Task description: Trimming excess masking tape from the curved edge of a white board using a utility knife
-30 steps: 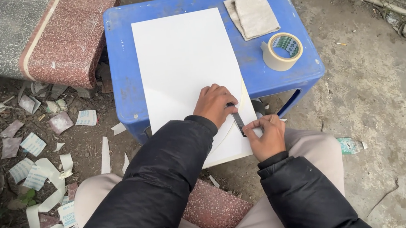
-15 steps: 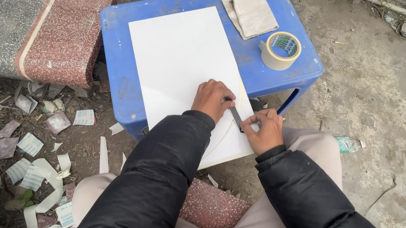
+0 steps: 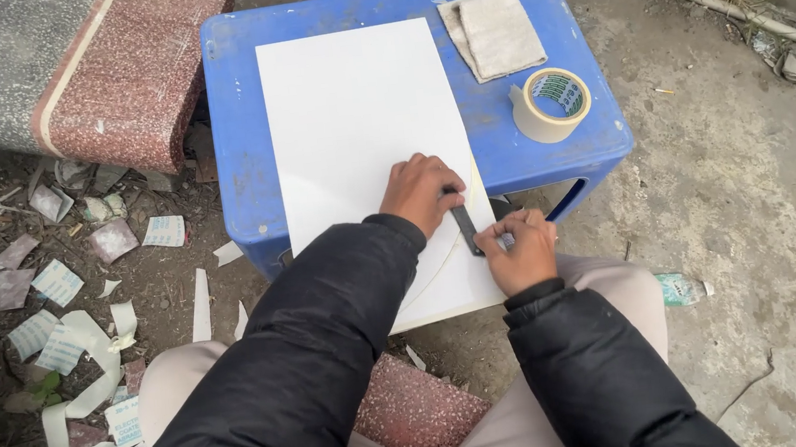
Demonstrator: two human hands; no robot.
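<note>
A large white sheet (image 3: 363, 129) lies on a small blue plastic table (image 3: 237, 102), its near edge overhanging toward my lap. My left hand (image 3: 419, 192) presses down on the sheet's lower right part, fingers curled. My right hand (image 3: 516, 250) grips a thin dark tool, like a utility knife (image 3: 465, 229), held between both hands near the sheet's right edge. A curved line or cut runs across the sheet's near corner below my left hand.
A roll of beige tape (image 3: 551, 104) and a folded cloth (image 3: 493, 31) sit on the table's right side. A speckled red and grey stone slab (image 3: 57, 72) lies left. Torn paper scraps (image 3: 64, 328) litter the ground at left. Bare concrete ground spreads right.
Both hands and the tool stay at the sheet's right edge, with almost no visible shift; only the camera view moves slightly.
</note>
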